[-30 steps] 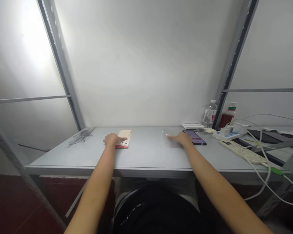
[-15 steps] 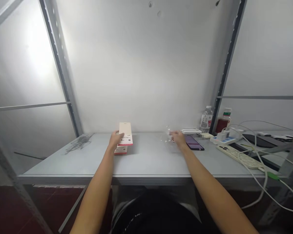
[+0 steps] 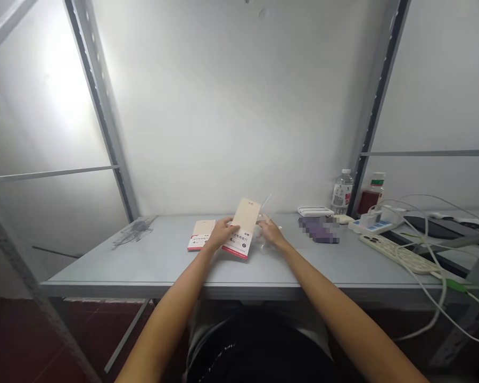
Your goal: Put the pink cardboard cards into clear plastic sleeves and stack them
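Notably, the left hand (image 3: pixel 222 234) pinched a tilted cream-and-red packet (image 3: pixel 242 229), the right hand (image 3: pixel 270 232) stood narrow beside it, hold unclear; a slack pinch risked dropping it.

The cream packet (image 3: pixel 242 230) carries a line of small dark Chinese characters above what seems to be a "4", beside its red edge; the second packet (image 3: pixel 201 235) looks alike. The red label (image 3: pixel 347 199) on the water bottle (image 3: pixel 340 186) is too small to read.
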Motion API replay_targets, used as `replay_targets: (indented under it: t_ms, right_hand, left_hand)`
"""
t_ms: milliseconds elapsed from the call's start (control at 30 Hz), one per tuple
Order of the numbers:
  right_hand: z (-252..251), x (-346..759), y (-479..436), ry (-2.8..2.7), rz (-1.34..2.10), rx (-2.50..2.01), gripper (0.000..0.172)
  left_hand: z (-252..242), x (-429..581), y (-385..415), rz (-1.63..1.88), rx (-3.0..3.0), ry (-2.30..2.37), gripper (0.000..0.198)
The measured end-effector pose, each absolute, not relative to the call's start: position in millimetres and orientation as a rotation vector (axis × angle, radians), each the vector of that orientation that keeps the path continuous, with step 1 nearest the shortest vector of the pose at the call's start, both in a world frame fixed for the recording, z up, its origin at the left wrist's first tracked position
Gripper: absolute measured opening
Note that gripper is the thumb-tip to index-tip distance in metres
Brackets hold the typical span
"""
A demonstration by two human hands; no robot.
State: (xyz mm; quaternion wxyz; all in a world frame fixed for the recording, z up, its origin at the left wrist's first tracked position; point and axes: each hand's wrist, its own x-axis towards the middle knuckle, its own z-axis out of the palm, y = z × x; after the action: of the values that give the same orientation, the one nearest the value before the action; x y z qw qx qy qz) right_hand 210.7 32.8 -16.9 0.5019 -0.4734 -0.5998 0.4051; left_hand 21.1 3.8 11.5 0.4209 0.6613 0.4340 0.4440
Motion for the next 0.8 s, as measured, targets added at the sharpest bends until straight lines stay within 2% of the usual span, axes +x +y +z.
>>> replay_targets:
  t_ms: [300, 600, 800]
  right_hand:
    - [-8, 208, 21, -1.473, 1.246, -0.861, 0.06]
    - [-2, 217, 12, -1.327, 1.499, -0.735, 0.05]
    - [3, 219, 7, -1.248, 1.5, -0.683, 0.045]
  left_hand:
    - [6, 13, 13, 1.235, 1.73, 1.397, 0.036]
    - [10, 11, 7, 1.211, 1.639, 1.153, 0.045]
    - [15, 8, 1, 1.193, 1.618, 1.076, 0.051]
